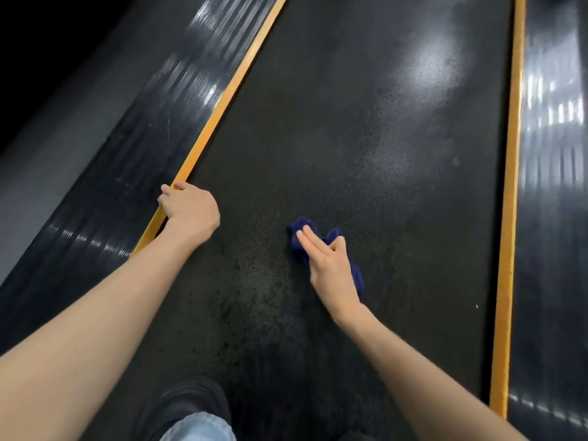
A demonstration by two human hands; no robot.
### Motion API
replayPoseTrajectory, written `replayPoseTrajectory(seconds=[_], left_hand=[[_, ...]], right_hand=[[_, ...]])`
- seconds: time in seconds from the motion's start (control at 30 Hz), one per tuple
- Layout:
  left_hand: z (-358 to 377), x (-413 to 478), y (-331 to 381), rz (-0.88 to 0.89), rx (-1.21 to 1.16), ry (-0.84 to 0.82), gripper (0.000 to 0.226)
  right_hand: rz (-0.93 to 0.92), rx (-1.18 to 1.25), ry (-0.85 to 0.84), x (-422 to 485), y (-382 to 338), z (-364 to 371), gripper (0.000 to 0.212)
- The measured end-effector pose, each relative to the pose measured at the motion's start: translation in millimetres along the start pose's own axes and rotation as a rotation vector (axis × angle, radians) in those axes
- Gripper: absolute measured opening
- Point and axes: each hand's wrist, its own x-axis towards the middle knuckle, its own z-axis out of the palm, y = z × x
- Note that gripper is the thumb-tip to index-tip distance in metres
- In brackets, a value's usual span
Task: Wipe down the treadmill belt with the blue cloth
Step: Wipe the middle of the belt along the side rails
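Observation:
The black textured treadmill belt [366, 154] runs from the bottom of the view up and away, bordered by two yellow strips. A crumpled blue cloth [299, 232] lies on the belt near its middle. My right hand [327, 262] presses down on the cloth with straight fingers, and cloth shows past the fingertips and beside the wrist. My left hand [187, 211] rests at the belt's left border, its fingers curled over the left yellow strip [222, 100].
Ribbed black side rails flank the belt, the left rail [143, 128] and the right rail [553, 186]; the right yellow strip [512, 186] separates belt and rail. A dark shoe [191, 399] and a jeans leg stand on the belt at the bottom. Dusty patches mark the belt.

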Motion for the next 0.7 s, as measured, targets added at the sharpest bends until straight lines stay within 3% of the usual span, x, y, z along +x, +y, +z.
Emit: replayPoseTrajectory(seconds=[0.03, 0.1, 0.2, 0.27, 0.33, 0.43, 0.5, 0.63, 0.7], left_hand=[[2, 1, -1, 0.008, 0.029, 0.013, 0.048], [5, 1, -4, 0.020, 0.069, 0.056, 0.039], [11, 2, -10, 0.047, 0.044, 0.131, 0.029], [12, 2, -13, 0.058, 0.017, 0.182, 0.025], [9, 2, -12, 0.063, 0.002, 0.203, 0.024], [5, 2, -11, 0.055, -0.016, 0.219, 0.025], [4, 1, -15, 0.065, -0.025, 0.242, 0.023], [5, -4, -24, 0.091, -0.050, 0.290, 0.023], [4, -4, -26, 0.083, -0.088, 0.291, 0.024]], right_hand=[[-0.166, -0.088, -0.049, 2, 14, 2, 0.039], [-0.148, -0.007, -0.106, 13, 50, -11, 0.029], [0.259, -0.150, 0.070, 46, 97, -37, 0.038], [0.516, -0.098, 0.201, 63, 99, -33, 0.041], [0.420, -0.043, 0.097, 70, 60, -20, 0.038], [-0.105, -0.052, -0.143, 55, 7, 10, 0.046], [-0.372, -0.178, -0.135, 65, 24, 15, 0.041], [0.013, -0.188, -0.065, 123, 80, -11, 0.023], [0.143, -0.048, -0.043, 140, 71, -7, 0.043]])
